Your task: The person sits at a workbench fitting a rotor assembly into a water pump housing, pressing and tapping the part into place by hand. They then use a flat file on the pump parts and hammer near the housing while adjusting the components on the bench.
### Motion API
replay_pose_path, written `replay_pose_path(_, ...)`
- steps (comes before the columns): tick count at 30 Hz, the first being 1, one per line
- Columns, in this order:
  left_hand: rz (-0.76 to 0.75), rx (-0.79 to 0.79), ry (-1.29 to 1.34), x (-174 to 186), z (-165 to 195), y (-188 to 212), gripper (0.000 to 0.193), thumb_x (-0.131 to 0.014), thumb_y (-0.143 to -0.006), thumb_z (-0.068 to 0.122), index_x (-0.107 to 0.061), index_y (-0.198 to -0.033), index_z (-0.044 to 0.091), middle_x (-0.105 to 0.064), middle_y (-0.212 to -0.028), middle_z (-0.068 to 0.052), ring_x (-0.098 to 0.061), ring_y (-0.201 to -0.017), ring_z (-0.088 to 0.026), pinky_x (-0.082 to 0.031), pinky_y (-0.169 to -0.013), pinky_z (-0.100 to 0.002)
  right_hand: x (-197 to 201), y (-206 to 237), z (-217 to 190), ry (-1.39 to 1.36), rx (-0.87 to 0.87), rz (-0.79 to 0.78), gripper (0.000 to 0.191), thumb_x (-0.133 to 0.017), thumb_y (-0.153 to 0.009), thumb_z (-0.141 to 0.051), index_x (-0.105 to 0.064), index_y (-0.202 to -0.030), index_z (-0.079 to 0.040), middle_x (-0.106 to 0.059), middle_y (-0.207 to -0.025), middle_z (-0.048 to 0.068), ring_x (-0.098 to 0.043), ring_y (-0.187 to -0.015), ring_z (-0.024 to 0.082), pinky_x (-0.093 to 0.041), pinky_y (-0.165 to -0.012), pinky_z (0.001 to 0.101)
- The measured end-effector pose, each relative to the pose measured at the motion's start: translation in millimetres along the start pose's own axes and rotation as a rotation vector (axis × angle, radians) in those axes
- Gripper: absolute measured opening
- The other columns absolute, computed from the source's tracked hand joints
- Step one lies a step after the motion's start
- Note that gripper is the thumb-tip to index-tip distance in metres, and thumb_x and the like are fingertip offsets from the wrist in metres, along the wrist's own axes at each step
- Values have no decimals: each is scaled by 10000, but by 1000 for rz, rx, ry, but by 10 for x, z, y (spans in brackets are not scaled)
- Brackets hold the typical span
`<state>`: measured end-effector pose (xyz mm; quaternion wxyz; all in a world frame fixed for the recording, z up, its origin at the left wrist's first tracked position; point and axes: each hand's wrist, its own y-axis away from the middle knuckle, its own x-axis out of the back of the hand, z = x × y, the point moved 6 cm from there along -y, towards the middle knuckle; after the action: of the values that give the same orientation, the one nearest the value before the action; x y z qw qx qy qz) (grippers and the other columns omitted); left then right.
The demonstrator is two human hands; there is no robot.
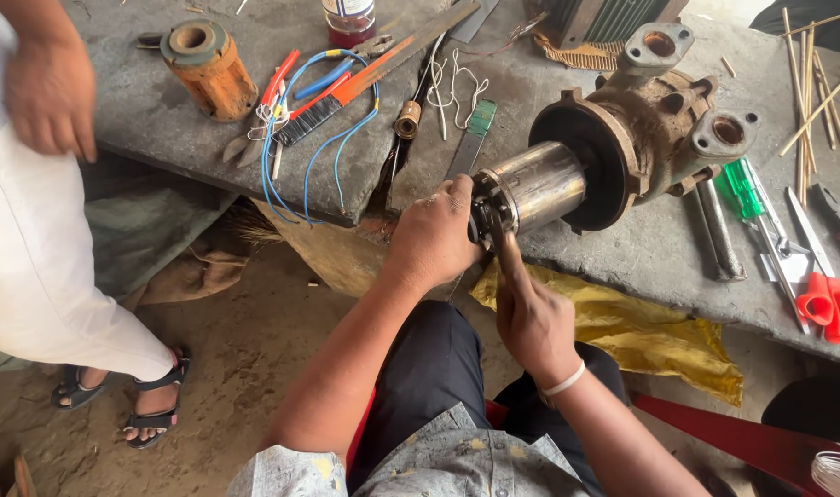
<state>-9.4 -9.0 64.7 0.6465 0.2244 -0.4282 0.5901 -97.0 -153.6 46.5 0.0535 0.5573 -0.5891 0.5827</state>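
Grey stone tabletop (162, 120) over a dirt floor, cluttered with tools. Near its front edge, a rusty pump housing (645, 129) lying on its side, with a shiny metal cylinder (535, 184) jutting out of its dark round opening toward the tabletop edge. At the cylinder's free end, the left hand (434, 239), grip closed around the end face from the left, thumb on top. Just below and to the right, the right hand (535, 322), grip clamped on a thin tool (503, 244) whose tip meets the cylinder's end beside the left fingers; kind of tool hard to tell, perhaps a screwdriver or small chisel. White band on the right wrist.

Further out: under the tabletop edge, a crumpled yellow cloth (622, 331). Right of the housing, a green-handled screwdriver (742, 189), steel rods and red-handled pliers (829, 304). Thin wooden sticks (811, 92) at the far right. Left of the housing, a green hacksaw blade piece (475, 129), white string, a long saw blade with an orange handle (383, 64), blue wire loops (332, 138) and red-handled cutters (263, 110). Farther left, an orange rusted coil core (208, 69) standing upright. At the left edge, another person in white trousers and black sandals, one hand (47, 92) hanging beside the tabletop.
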Motion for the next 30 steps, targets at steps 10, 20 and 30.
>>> replay_pose_path(10,-9,24,-23,3,13,-6,678,-877,-685,243,-494,-1204,33,-667,-1127,-200,-703,-980,-427,-578,-823,-501,-49,-141,116,4,-29,-28,658,-636,-937,-41,-433,-1563,-49,-722,-822,165,-692,-625,294,-542,-563,402)
replay_pose_path(20,-40,57,-50,-35,-55,-39,637,-861,-731,250,-492,-1208,45,-679,-1145,-186,-712,-991,-419,-582,-845,-493,-112,41,166,-45,-54,-96,648,-620,-960,-33,-408,-1572,-59,-729,-838,183,-699,-618,307,-537,-555,415)
replay_pose_path(30,-52,54,-26,6,-26,-18,697,-877,-658,218,-475,-1199,42,-668,-1167,-193,-693,-1002,-438,-576,-832,-504,45,-190,108,-93,-61,-4,570,-598,-1017,-50,-447,-1567,-72,-718,-832,180,-689,-597,299,-540,-555,400)
